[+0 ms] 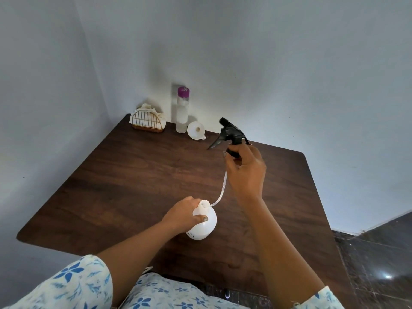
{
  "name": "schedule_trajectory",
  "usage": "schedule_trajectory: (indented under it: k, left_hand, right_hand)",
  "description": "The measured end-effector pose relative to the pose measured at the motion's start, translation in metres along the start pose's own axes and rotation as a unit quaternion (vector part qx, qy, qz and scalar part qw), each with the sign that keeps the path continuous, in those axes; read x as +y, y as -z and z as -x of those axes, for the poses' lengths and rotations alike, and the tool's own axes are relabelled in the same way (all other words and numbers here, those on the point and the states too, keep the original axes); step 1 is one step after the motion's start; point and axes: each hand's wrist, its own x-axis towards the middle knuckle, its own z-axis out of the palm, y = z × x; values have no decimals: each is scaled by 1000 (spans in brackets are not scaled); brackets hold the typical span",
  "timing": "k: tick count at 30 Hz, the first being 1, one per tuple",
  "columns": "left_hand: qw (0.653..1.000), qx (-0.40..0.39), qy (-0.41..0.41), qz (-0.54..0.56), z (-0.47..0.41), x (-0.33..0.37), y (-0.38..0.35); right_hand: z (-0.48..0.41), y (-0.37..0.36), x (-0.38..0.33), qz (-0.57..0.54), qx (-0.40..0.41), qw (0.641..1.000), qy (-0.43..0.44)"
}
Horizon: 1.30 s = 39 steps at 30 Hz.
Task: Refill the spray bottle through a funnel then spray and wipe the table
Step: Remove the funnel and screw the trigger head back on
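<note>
- Bottle (204, 226): white, uncapped, upright on the table (124, 175) near its front edge; my left hand (184, 214) grips its neck.
- Sprayer (230, 133): black, lifted clear; my right hand (246, 170) pinches its collar, tube (221, 192) trailing to the bottle mouth.
- Funnel (196, 130): on its side at the far edge.
- Water bottle (182, 110), napkin holder (148, 122): far-left corner.

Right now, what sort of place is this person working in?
Probably a plain room in a home: a dark wooden table sits in a corner of bare pale walls, with a napkin holder on it and dark floor tiles beside it.
</note>
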Motion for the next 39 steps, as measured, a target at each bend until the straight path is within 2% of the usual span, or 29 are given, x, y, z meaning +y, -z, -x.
schedule_trajectory:
  k: [4,10,13,18,21,23,25,27,32,39]
  left_hand:
    - [1000,-8,-3,-6,1,0,1]
    - [1000,-12,3,-6,1,0,1]
    - [1000,-16,4,-7,0,0,1]
    - [1000,-21,-8,-17,0,-1,3]
    - [1000,-23,-1,-9,-1,-3,1]
    - [1000,-20,-4,-5,-1,-5,1]
    - [1000,-17,-14,8,0,-5,0]
    - [999,-20,-11,28,2,-6,0]
    - [997,-1,27,68,-2,-17,-8]
    - [995,5,15,99,3,-12,-5]
  right_hand:
    - [12,-10,-1,-35,22,996,80]
    - [12,-20,1,-22,50,988,145]
    - [17,-27,8,-22,62,986,151]
    - [45,-39,26,-36,31,985,165]
    - [69,-45,38,-73,11,992,99]
    - [84,-45,43,-100,-10,995,21]
    - [94,-43,44,-136,-35,987,-74]
    - [100,-42,46,-155,-40,979,-127]
    - [97,-39,50,-198,-51,956,-209]
    - [101,-41,51,-206,-67,945,-244]
